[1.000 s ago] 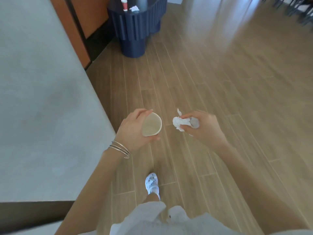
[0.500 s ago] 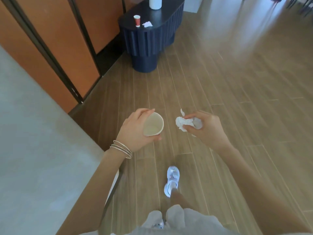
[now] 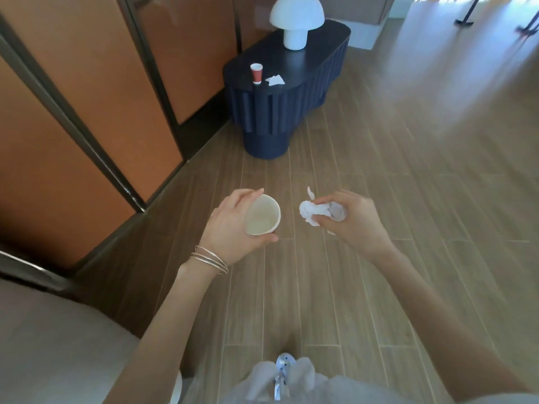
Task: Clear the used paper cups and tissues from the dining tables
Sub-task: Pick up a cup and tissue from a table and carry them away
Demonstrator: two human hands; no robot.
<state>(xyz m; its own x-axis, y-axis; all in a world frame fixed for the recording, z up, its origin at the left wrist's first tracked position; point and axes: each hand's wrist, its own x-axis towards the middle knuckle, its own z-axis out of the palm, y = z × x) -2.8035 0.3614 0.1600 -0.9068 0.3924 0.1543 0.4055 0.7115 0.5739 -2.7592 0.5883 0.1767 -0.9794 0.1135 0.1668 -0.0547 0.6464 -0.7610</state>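
My left hand (image 3: 230, 228) grips a paper cup (image 3: 262, 215), its pale empty inside turned toward me. A crumpled white tissue (image 3: 313, 212) is clutched in my right hand (image 3: 354, 223). Both hands hang over the wooden floor, a short gap between them. Ahead stands a dark blue ribbed table (image 3: 294, 91). A red paper cup (image 3: 256, 72) stands upright near its front edge, with a loose white tissue (image 3: 275, 80) lying just right of it.
A white mushroom-shaped lamp (image 3: 296, 20) stands at the far end of the blue table. Orange wall panels with dark frames (image 3: 96, 91) run along the left. A grey table top (image 3: 58, 345) fills the lower left corner. Wood plank floor (image 3: 408, 185) stretches to the right.
I have walked forward: the blue table with the red cup and tissue is closer and lower in view, and the grey table has slid back to the lower left. Both hands keep their hold.
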